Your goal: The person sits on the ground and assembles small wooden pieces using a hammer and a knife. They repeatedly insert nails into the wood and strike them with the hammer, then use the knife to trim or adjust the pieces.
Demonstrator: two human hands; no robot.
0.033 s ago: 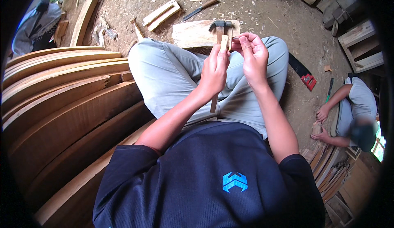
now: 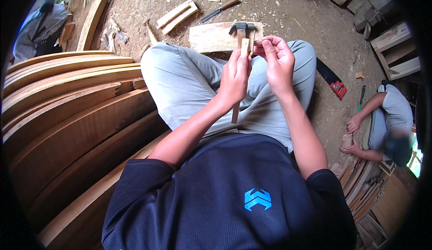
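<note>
I sit cross-legged in grey trousers on a dirt floor. My left hand [image 2: 234, 76] is closed around a thin wooden stick [image 2: 235, 114] and holds it upright over my lap. The stick's top pokes out above my fingers. My right hand [image 2: 276, 63] is beside that top end with thumb and fingertips pinched together. Anything between them is too small to make out. Just beyond my hands a hammer [image 2: 240, 27] lies on a pale wooden block [image 2: 209, 37].
Curved wooden planks [image 2: 67, 110] are stacked at my left. Split wood pieces [image 2: 177, 13] and a knife-like tool [image 2: 220, 9] lie ahead. A saw with a red handle [image 2: 332, 81] lies at my right, where another person [image 2: 387, 124] crouches by wood strips. Wooden crates [image 2: 398, 54] stand behind.
</note>
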